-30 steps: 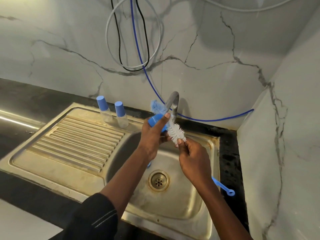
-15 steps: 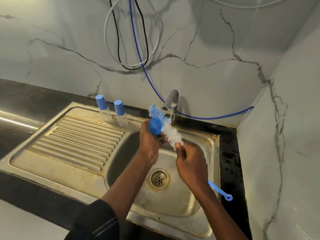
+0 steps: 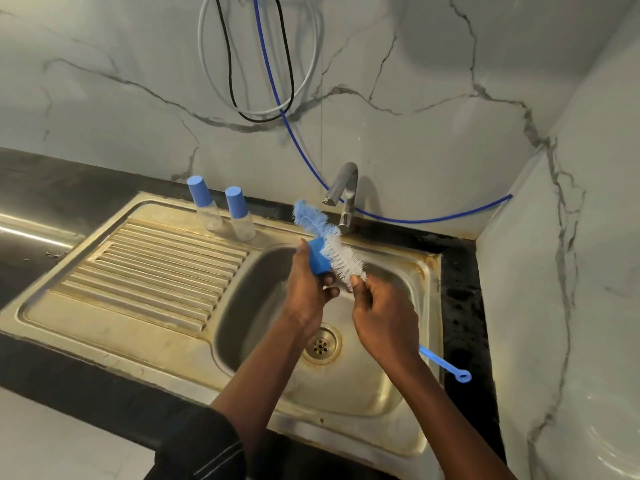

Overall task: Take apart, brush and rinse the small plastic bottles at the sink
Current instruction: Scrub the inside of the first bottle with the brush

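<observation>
My left hand (image 3: pixel 308 292) grips a blue bottle cap (image 3: pixel 318 256) above the sink basin (image 3: pixel 391 386). My right hand (image 3: pixel 384 317) grips a bottle brush (image 3: pixel 332 244) just below its bristles. The white and blue bristles lie against the cap's right side and point up-left toward the tap. The brush's blue handle end (image 3: pixel 446 367) sticks out behind my right wrist. Two small clear bottles with blue caps (image 3: pixel 204 206) (image 3: pixel 240 214) stand upright at the back of the draining board.
A steel tap (image 3: pixel 344 192) rises at the basin's back edge. The ribbed draining board (image 3: pixel 156 268) lies to the left and the drain (image 3: pixel 322 344) is under my hands. Blue, black and white hoses (image 3: pixel 273 81) hang on the marble wall. A wall closes the right side.
The cap has tilted and dropped a little in my left hand, and the brush has shifted so its bristles run along the cap's side. Both hands stay over the basin.
</observation>
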